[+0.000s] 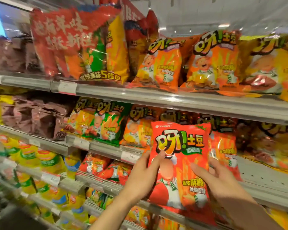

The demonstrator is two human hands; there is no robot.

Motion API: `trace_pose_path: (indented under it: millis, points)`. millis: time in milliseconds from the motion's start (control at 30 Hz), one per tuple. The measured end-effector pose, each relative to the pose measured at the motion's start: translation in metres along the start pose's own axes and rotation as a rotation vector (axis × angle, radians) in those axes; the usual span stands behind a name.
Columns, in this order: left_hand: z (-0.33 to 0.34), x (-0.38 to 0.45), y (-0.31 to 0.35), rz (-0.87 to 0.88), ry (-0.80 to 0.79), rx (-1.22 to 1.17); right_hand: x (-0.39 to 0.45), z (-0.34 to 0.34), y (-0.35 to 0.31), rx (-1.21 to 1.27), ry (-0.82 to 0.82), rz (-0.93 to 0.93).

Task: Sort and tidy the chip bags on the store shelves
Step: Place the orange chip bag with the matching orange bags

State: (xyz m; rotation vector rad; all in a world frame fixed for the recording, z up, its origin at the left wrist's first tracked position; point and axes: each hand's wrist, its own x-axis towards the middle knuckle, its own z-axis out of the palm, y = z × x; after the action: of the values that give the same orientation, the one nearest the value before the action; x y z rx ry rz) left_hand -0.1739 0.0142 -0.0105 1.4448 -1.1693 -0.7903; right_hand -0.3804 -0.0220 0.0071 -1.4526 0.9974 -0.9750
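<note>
Hands (145,176) (223,181) grip glossy, crinkled red chip bag (179,163) upright.

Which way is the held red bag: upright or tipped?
Upright: the red bag has its logo level at top, gripped by left hand and right hand.

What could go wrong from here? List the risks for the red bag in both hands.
1. The red bag is held by its side edges by the left hand and right hand; it might slip.
2. Orange bags behind it lean at the shelf edge; pushing in could topple them.
</note>
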Motion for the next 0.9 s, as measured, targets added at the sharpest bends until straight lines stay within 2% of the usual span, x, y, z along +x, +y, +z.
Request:
trace_pose_path:
  millis: [100,233,467,600,733,833,900]
  points:
    - [-0.049,0.008,-0.013,-0.015,0.058,0.016,0.017,0.047,-0.011,-0.007,-0.044,0.001]
    - [-0.105,0.018,-0.023,-0.043,0.147,0.023,0.044,0.104,-0.025,-0.035,-0.184,0.024]
    - [-0.167,0.042,-0.027,-0.044,0.226,0.053,0.096,0.164,-0.035,-0.014,-0.306,0.029]
    - [-0.196,0.064,-0.028,-0.022,0.341,0.177,0.121,0.176,-0.041,-0.016,-0.274,-0.008]
    - [-0.218,0.101,-0.036,0.062,0.486,0.415,0.144,0.177,-0.047,-0.117,-0.237,-0.078]
    - [-0.230,0.133,-0.045,0.057,0.490,0.606,0.151,0.178,-0.048,-0.170,-0.217,-0.072]
    - [-0.232,0.153,-0.046,0.043,0.464,0.647,0.155,0.175,-0.050,-0.217,-0.158,-0.085]
